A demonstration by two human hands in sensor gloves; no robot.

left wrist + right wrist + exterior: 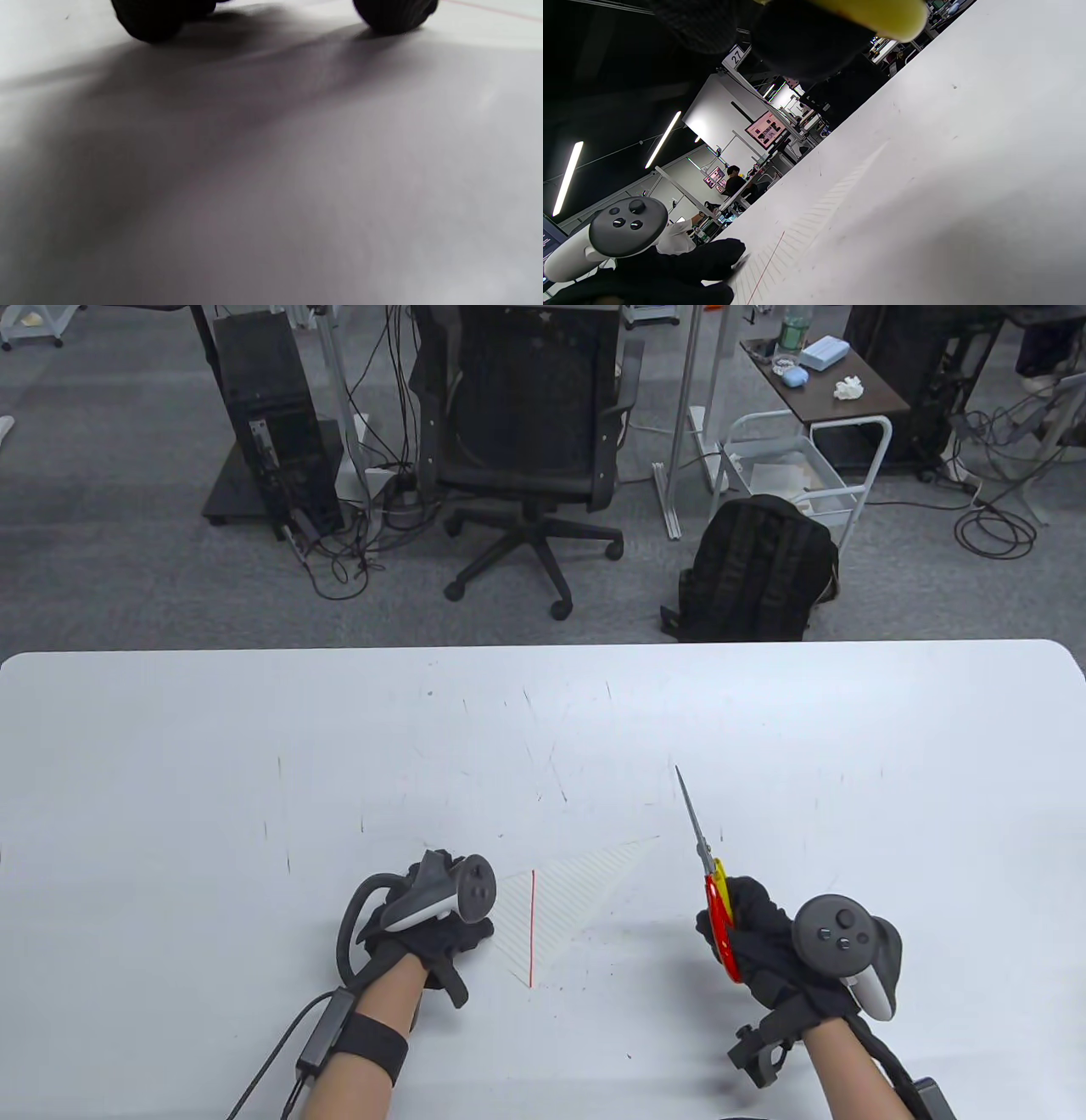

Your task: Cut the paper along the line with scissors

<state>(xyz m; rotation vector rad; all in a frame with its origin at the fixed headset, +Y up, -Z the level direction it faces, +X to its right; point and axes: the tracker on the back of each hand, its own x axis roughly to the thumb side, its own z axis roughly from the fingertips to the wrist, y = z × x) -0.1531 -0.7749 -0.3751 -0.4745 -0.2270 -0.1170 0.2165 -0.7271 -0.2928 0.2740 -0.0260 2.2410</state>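
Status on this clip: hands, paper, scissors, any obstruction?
Left hand rests on the paper's left edge. Right hand grips scissors, blades together, above the table, off the paper. Red line uncut. Nothing blocking.

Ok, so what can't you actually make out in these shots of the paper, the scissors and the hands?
- Scissors: table view, the finger loops are buried in the right hand; right wrist view shows only a blurred yellow bit cut off by the top edge.
- Paper: its left corner lies under the left hand, so that grip is hidden.
- Left wrist view: only two fingertips at the top edge, the rest is shadow.
- Red line: any started cut is too small to see.
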